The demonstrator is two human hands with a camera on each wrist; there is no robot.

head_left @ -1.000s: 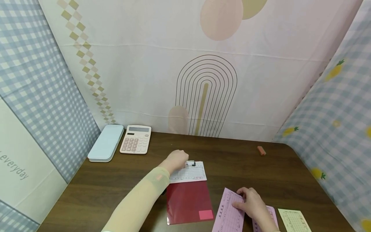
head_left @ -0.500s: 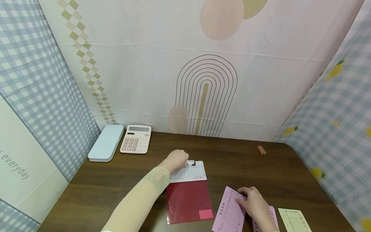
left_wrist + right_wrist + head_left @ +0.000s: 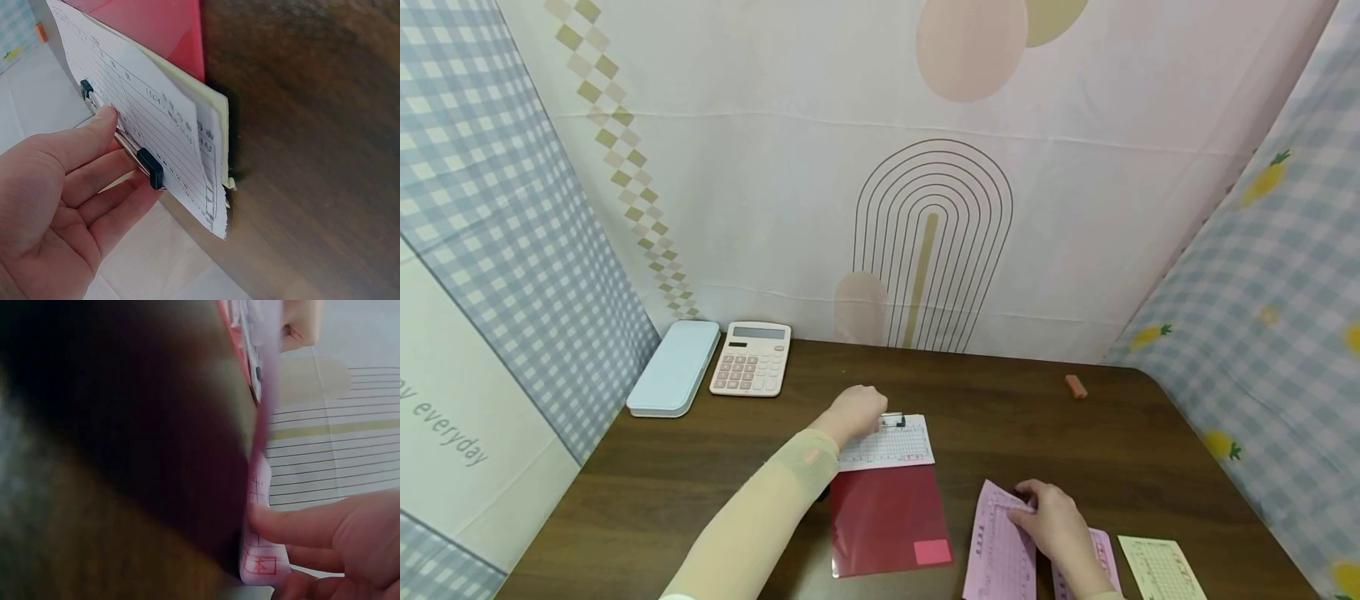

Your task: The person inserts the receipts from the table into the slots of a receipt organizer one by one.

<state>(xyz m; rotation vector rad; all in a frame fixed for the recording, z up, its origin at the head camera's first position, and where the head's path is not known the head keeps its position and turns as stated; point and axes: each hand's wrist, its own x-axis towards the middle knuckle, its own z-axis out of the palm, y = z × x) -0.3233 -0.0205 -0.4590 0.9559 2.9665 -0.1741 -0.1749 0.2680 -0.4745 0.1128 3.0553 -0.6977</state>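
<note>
At the upper edge of a red clipboard (image 3: 887, 521), my left hand (image 3: 853, 414) holds the metal clip (image 3: 892, 421) with its black ends. The left wrist view has the thumb on the clip (image 3: 150, 167) and the fingers behind it. White printed forms (image 3: 144, 106) and a yellowish sheet lie under that clip. To the right, my right hand (image 3: 1056, 521) pinches the edge of a pink printed form (image 3: 1000, 546), which bends upward. Beneath the right wrist, partly covered, lies more pink printed paper (image 3: 1105, 552). Blurred pink paper fills much of the right wrist view.
A yellow printed slip (image 3: 1161, 567) lies at the near right. Farther back on the brown table (image 3: 985, 408) are a reddish eraser-like block (image 3: 1076, 387), a calculator (image 3: 751, 360) and a pale blue case (image 3: 674, 369). Curtains hang behind and at both sides.
The pink form in my right hand has turned and now bends more, its near end shifted to the right. My left hand stays at the clip.
</note>
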